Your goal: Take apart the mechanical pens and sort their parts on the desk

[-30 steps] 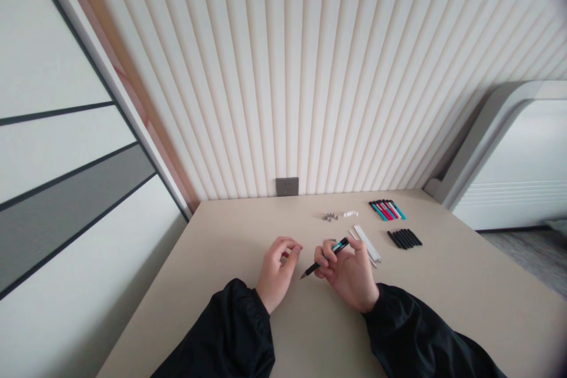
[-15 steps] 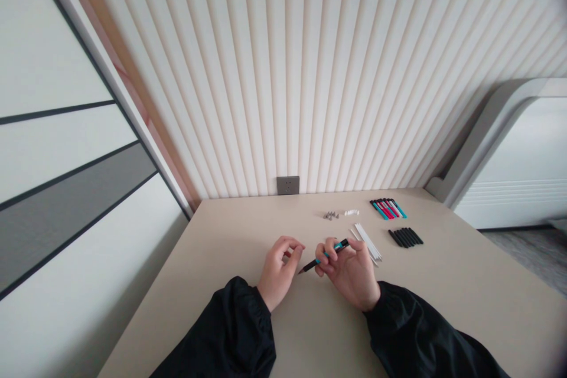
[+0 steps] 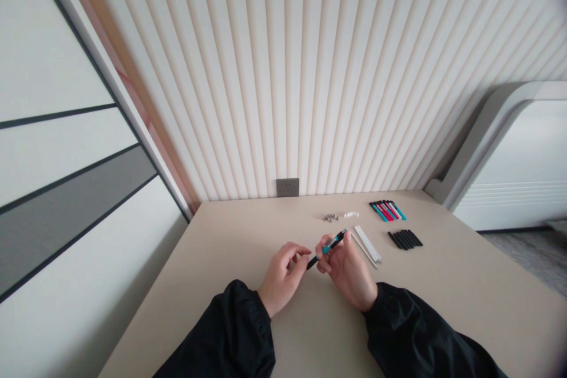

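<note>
A black and teal pen (image 3: 326, 248) is held in my right hand (image 3: 346, 269), slanting with its upper end to the right by the thumb and its lower end pointing down and left. My left hand (image 3: 284, 276) is just left of the pen's lower end, its fingers curled and thumb close to the fingertips; whether anything tiny is between them cannot be made out. White thin rods (image 3: 367, 244) lie on the table right behind my right hand.
Small grey cone-shaped parts (image 3: 330, 218) and small white pieces (image 3: 351, 214) lie farther back on the beige table (image 3: 212, 254). To the right are several coloured pen barrels (image 3: 387, 210) and several black tubes (image 3: 405, 239). A socket (image 3: 287, 187) is on the wall.
The pen has tilted more steeply in my right hand, and its lower end has shifted right. My left hand has moved slightly right, its fingertips nearer the pen and my right hand.
</note>
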